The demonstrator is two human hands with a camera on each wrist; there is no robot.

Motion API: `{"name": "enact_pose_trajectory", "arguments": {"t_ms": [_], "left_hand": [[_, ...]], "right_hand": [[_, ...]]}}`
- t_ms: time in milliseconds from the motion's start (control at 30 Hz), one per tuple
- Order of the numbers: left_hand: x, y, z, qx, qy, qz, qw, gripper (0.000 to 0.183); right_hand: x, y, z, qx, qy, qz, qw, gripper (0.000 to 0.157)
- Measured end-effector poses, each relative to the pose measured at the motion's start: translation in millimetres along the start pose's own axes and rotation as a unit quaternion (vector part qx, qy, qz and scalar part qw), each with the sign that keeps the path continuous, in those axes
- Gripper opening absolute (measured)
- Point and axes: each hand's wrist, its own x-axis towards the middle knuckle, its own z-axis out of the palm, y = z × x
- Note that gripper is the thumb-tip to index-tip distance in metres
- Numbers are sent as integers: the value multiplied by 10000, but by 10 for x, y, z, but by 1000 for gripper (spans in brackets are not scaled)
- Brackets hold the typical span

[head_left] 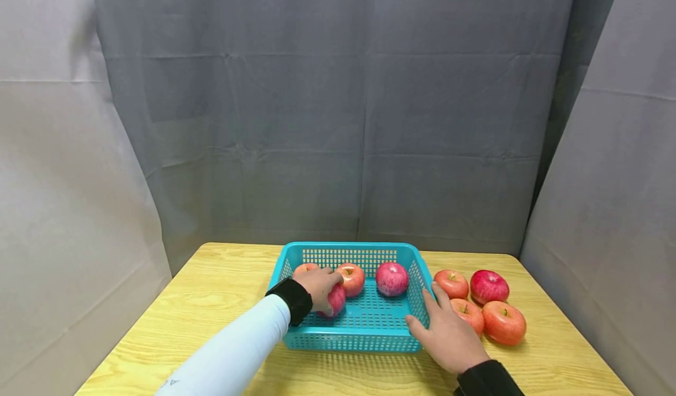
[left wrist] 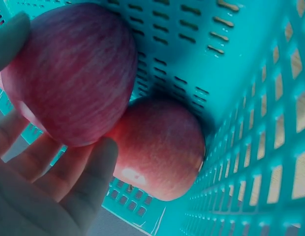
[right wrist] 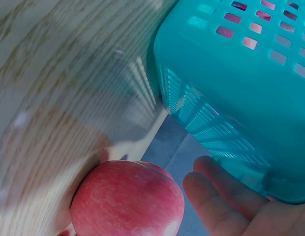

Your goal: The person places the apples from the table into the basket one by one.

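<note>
In the head view, my left hand [head_left: 319, 287] is inside the turquoise basket [head_left: 351, 344] at its left side. Its fingers are curled around a dark red apple [left wrist: 74, 73]. Against that apple lies a lighter red apple [left wrist: 160, 147], close to the basket wall. My right hand [head_left: 454, 337] is at the basket's right front corner. Its fingers are straight and the thumb is spread over the rim; whether they press on it I cannot tell. An orange-red apple [head_left: 350, 280] and a mottled crimson apple [head_left: 392, 279] also sit in the basket.
Right of the basket, an orange-red apple [head_left: 451, 283], a crimson apple [head_left: 489, 286], an apple partly behind my right hand [head_left: 470, 314] and a larger orange-red apple [head_left: 504, 323] form a cluster on the wooden table [head_left: 222, 284]. Grey cloth [head_left: 296, 120] hangs behind.
</note>
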Motion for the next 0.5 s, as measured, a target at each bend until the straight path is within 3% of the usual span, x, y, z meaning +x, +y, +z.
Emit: {"name": "enact_pose_trajectory", "arguments": {"t_ms": [133, 300, 500], "left_hand": [[-30, -4, -12, -55, -23, -12, 10000, 73], [-99, -13, -66, -84, 323, -37, 9994, 67], [-192, -34, -263, -342, 649, -425, 9964, 59]], "right_hand": [[7, -13, 4, -26, -33, 6, 10000, 97], [11, -5, 19, -24, -46, 16, 10000, 98], [27, 37, 19, -28, -37, -4, 10000, 100]]}}
